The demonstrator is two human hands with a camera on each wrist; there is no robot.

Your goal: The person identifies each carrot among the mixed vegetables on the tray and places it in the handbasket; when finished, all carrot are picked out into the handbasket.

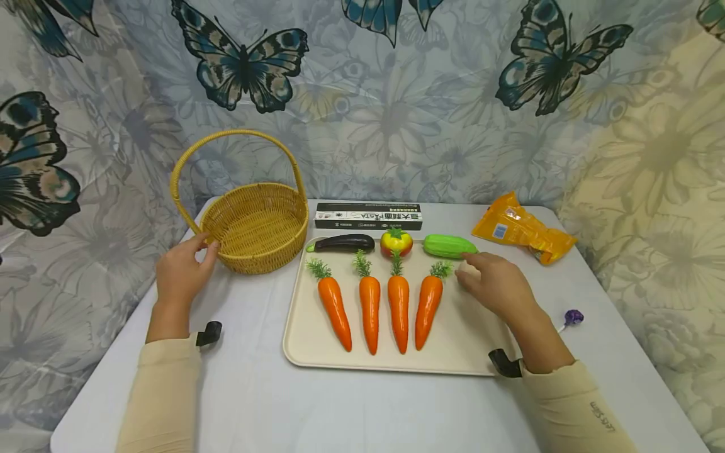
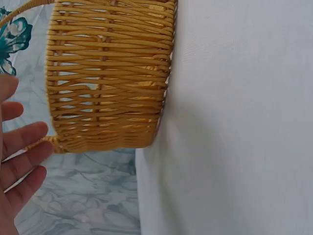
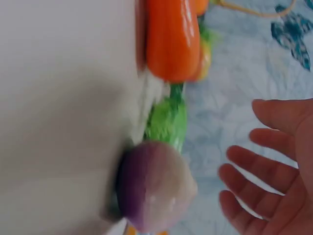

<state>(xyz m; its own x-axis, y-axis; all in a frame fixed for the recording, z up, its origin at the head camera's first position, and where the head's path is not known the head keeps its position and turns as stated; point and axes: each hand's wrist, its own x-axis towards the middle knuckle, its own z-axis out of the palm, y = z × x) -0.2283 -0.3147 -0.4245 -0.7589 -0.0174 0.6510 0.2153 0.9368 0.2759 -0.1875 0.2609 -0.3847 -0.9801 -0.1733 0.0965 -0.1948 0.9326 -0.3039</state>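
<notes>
My left hand (image 1: 184, 267) is beside the left side of a woven basket (image 1: 266, 259) with a tall hoop handle. Its fingers look loosely extended near the handle's base; firm contact cannot be made out. My right hand (image 1: 501, 283) hovers over the right part of a beige tray (image 1: 464, 343), fingers spread and holding nothing in the right wrist view. Close to it lies a purple and white turnip (image 3: 156, 186), hidden by the hand in the head view. A green cucumber (image 1: 449, 246) lies just beyond its fingertips. Several orange carrots (image 1: 399, 308) lie side by side on the tray.
An eggplant (image 1: 345, 243) and a red and yellow fruit (image 1: 396, 244) lie along the tray's far edge. Behind stands a black and white pasta box (image 1: 368, 216). An orange snack bag (image 1: 521, 229) and a purple lollipop (image 1: 573, 317) are at the right.
</notes>
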